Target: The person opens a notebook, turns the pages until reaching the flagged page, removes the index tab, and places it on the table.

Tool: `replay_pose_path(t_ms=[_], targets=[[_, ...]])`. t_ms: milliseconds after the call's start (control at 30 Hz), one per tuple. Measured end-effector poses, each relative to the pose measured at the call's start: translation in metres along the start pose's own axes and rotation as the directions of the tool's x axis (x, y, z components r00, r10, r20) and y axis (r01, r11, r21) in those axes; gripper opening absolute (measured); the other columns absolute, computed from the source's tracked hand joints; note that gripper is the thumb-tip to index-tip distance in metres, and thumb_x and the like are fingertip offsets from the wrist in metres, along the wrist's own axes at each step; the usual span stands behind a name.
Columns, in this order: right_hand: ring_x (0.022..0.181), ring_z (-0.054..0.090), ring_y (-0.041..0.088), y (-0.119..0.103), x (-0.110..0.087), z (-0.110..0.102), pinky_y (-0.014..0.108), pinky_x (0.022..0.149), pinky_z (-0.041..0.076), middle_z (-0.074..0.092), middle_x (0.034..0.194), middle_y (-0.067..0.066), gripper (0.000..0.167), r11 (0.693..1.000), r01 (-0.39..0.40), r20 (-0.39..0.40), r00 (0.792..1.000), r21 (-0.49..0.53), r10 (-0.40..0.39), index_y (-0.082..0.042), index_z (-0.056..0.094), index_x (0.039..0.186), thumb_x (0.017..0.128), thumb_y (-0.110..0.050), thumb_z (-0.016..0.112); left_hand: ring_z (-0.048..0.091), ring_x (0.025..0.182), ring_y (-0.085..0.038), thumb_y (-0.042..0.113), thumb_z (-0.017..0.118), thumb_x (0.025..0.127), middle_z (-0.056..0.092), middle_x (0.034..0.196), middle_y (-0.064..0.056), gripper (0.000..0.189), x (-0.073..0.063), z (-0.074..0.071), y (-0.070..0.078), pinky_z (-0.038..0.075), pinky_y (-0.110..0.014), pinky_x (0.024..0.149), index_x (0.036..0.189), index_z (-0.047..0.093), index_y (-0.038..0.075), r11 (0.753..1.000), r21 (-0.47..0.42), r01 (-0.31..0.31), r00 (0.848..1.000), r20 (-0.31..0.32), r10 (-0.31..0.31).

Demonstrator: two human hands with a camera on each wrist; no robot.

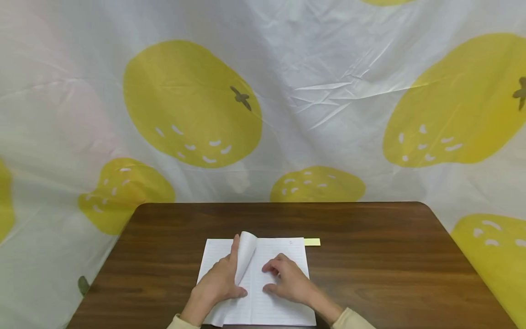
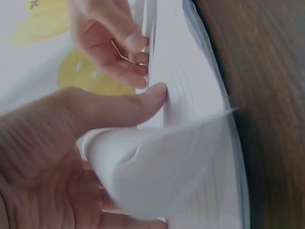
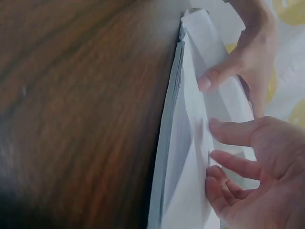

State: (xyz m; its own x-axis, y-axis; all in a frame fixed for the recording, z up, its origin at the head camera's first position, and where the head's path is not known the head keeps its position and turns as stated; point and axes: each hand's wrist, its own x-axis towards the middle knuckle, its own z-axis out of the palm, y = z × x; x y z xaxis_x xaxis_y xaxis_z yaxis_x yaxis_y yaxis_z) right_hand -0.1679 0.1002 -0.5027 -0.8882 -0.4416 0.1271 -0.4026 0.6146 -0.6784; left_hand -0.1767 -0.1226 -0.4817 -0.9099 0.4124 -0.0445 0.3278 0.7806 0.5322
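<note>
An open notebook with lined white pages lies near the table's front edge. One loose page stands up and curls over towards the left. Against the left side of that page, my left hand has its fingers extended, with the thumb pointing right near the centre fold. In the left wrist view the curled page bulges between thumb and fingers. My right hand hovers close over the right page, fingers loosely bent and nothing between them.
A yellow sticky tab juts from the notebook's top right edge. The dark wooden table extends to both sides. Behind it hangs a white curtain printed with yellow fruit.
</note>
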Motion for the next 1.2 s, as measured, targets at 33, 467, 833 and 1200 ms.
replay_pose_path(t_ms=[33, 467, 833, 1200], targets=[[0.089, 0.057, 0.012, -0.001, 0.0, -0.001, 0.026, 0.081, 0.052, 0.059, 0.097, 0.001, 0.036, 1.0, -0.005, 0.011, 1.0, -0.031, 0.005, -0.005, 0.071, 0.106, 0.075, -0.014, 0.088, 0.066, 0.113, -0.043, 0.019, 0.097, 0.062, 0.059, 0.134, -0.033, 0.139, 0.0, 0.0, -0.001, 0.053, -0.053, 0.096, 0.16, 0.001, -0.002, 1.0, 0.001, 0.002, 1.0, -0.006, -0.002], [0.088, 0.052, 0.017, -0.01, 0.01, -0.01, 0.035, 0.079, 0.052, 0.055, 0.1, 0.006, 0.063, 0.949, -0.02, 0.027, 0.999, -0.314, 0.03, -0.003, 0.067, 0.115, 0.064, -0.028, 0.096, 0.04, 0.132, -0.064, 0.016, 0.098, 0.058, 0.009, 0.158, -0.043, 0.14, -0.005, 0.008, 0.004, 0.053, -0.067, 0.083, 0.163, 0.005, 0.024, 0.989, -0.003, 0.145, 0.988, -0.059, -0.145], [0.085, 0.052, 0.028, -0.025, 0.028, -0.014, 0.043, 0.071, 0.05, 0.055, 0.101, 0.015, 0.094, 0.798, -0.135, 0.008, 0.985, -0.587, 0.173, 0.002, 0.063, 0.112, 0.044, -0.05, 0.1, 0.023, 0.144, -0.062, 0.031, 0.1, 0.051, 0.002, 0.163, -0.037, 0.131, -0.004, 0.01, 0.01, 0.038, -0.08, 0.098, 0.159, 0.029, 0.014, 0.954, 0.257, 0.154, 0.98, -0.162, -0.115], [0.103, 0.053, 0.036, -0.013, 0.053, -0.009, 0.051, 0.09, 0.05, 0.056, 0.116, 0.018, 0.109, 0.817, -0.121, 0.025, 0.986, -0.563, 0.164, -0.001, 0.061, 0.127, 0.044, -0.062, 0.096, 0.028, 0.146, -0.056, 0.034, 0.093, 0.06, 0.026, 0.161, -0.033, 0.096, -0.004, 0.004, 0.008, 0.03, -0.075, 0.11, 0.147, 0.053, 0.021, 0.948, 0.313, 0.061, 0.998, -0.03, -0.055]])
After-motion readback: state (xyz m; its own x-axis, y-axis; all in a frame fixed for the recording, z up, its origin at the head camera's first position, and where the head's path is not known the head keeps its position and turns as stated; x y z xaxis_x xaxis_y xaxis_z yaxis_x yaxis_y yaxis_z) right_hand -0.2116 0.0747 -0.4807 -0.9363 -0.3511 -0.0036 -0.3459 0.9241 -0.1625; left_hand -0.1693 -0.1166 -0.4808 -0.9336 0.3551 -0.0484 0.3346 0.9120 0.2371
